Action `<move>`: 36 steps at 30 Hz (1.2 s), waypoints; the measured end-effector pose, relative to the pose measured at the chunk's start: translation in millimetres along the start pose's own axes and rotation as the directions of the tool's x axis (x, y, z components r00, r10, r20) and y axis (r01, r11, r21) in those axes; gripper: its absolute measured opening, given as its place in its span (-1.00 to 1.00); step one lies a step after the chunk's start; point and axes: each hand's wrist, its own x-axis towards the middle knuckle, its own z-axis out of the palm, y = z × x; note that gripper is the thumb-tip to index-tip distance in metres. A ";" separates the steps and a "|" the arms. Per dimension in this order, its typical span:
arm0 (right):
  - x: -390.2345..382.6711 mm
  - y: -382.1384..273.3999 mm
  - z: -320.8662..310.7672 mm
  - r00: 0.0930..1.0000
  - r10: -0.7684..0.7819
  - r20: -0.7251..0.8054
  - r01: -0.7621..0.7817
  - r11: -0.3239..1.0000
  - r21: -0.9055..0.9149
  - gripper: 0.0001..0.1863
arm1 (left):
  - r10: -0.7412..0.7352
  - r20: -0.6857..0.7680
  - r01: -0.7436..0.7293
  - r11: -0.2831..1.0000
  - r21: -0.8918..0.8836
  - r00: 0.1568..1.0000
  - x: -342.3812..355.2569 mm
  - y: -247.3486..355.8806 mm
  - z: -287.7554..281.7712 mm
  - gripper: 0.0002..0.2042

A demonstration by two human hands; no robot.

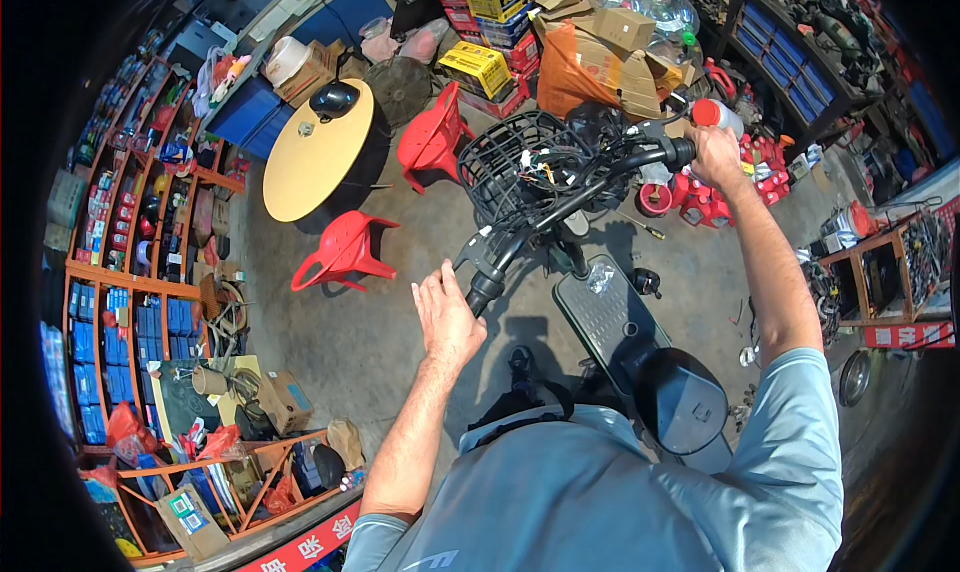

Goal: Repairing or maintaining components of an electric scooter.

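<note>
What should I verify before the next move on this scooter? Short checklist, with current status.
1. Right hand at right grip: ok, touching; finger wrap hidden.
2. Left hand wrapped around left grip: not ok, fingers extended.
3. Wires tucked away: not ok, loose ends exposed by the front basket.
4. Footboard clear: not ok, clear plastic lies on it.
5. Clearance between basket and nearer red chair: cannot tell from this angle.
</note>
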 end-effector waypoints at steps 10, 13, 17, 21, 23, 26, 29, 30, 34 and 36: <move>18.2 -3.2 -27.0 0.909 0.084 0.409 -0.091 0.996 -0.004 -0.64 | 0.010 -0.015 -0.011 1.000 -0.006 1.000 -0.6 -0.9 1.8 -0.02; 14.9 -5.5 -24.3 0.937 0.076 0.342 -0.077 0.997 -0.012 -0.64 | -0.028 0.025 0.029 0.999 -0.020 0.999 -2.3 2.0 -0.6 -0.04; -3.3 -7.3 -9.2 1.000 0.023 -0.016 -0.022 0.999 0.035 -0.63 | -0.031 0.020 0.032 0.999 -0.029 0.999 -1.3 1.9 -3.7 -0.04; 12.5 -6.8 -31.6 0.929 0.057 0.366 -0.056 0.998 -0.013 -0.60 | -0.025 0.029 0.026 0.999 -0.032 0.999 -0.9 -1.8 -4.4 -0.04; 20.5 -6.2 -28.3 0.913 0.046 0.404 -0.043 0.999 -0.016 -0.60 | -0.026 0.023 0.027 0.999 -0.036 0.999 -1.8 -2.9 -3.6 -0.04; 23.5 -3.2 -25.1 0.892 0.025 0.451 -0.028 1.000 0.001 -0.58 | -0.041 0.034 0.042 0.998 -0.037 0.999 -2.2 -3.7 -2.5 -0.04; 22.4 -1.6 -19.3 0.921 0.021 0.388 -0.026 1.000 0.008 -0.59 | -0.012 -0.005 0.012 0.999 -0.031 1.000 1.0 -8.0 -1.4 -0.03; 23.3 -2.4 -18.6 0.921 0.020 0.389 -0.026 1.000 0.009 -0.59 | -0.011 -0.002 0.011 1.000 -0.027 1.000 2.2 -9.7 -1.3 -0.03; 30.6 -15.1 -22.4 0.907 0.061 0.416 -0.066 0.998 -0.004 -0.63 | -0.020 -0.001 0.020 1.000 -0.008 1.000 5.0 -15.2 -0.5 -0.04; 31.6 -12.7 -21.5 0.909 0.063 0.411 -0.070 0.998 0.000 -0.64 | -0.018 -0.001 0.018 1.000 -0.011 1.000 7.7 -14.6 -1.3 -0.04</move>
